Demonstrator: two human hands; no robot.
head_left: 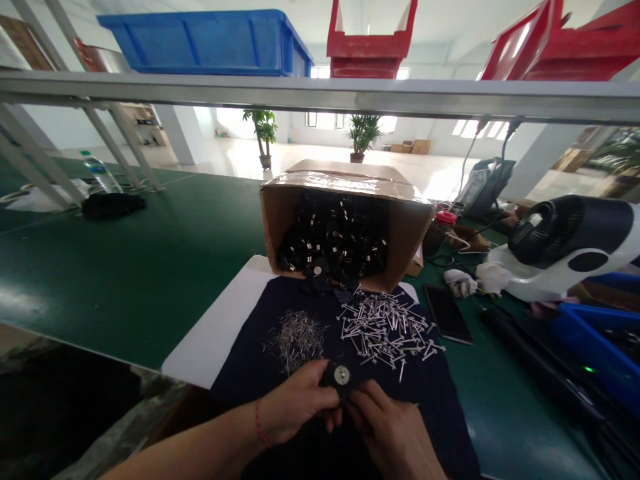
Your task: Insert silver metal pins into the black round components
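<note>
My left hand (300, 400) is closed around a black part with a round metal disc (341, 376) on its face. Close against the lower right side of that part, my right hand (385, 423) has its fingers pinched together; whatever lies between its fingertips is hidden. Just beyond my left hand lies a heap of thin bent wire pieces (299, 340). A pile of silver pins with flat heads (383, 327) is spread out beyond my right hand. An open cardboard box (345, 175) on its side holds many similar black parts (335, 233), some spilling onto the dark cloth (245, 347).
A phone (448, 313) lies right of the pins. Farther right stand a black-and-white fan (565, 233) and a blue bin (595, 333). An overhead shelf (320, 93) carries a blue tub (210, 43) and red bins (370, 57). The green table (150, 267) extends left.
</note>
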